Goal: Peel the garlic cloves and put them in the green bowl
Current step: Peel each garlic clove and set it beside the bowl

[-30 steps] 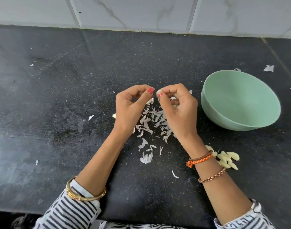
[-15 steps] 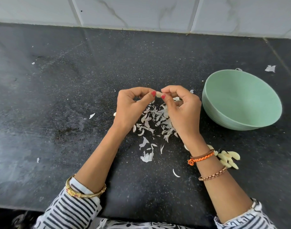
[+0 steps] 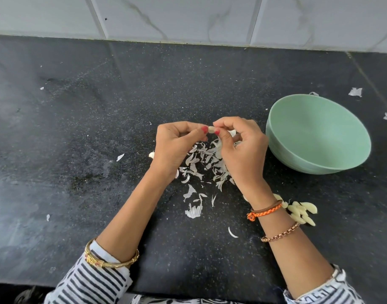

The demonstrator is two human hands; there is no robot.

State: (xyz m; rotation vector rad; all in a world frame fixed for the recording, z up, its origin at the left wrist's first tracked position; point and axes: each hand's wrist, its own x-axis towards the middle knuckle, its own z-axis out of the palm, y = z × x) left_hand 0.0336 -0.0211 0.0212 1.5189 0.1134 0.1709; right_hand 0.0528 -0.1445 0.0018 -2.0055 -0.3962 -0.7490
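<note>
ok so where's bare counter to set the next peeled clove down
The widest bare stretch of counter lies left of the left hand, bar a few flecks. Another runs between the hands and the tiled wall. Crowded: peel scraps under the hands, peeled cloves by the right wrist, green bowl beyond.

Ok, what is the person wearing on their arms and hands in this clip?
Both sleeves are white with dark stripes or patterning. The left wrist carries a gold bangle; the right wrist has an orange braided thread and a copper-coloured chain bracelet. Nails are painted red.
</note>
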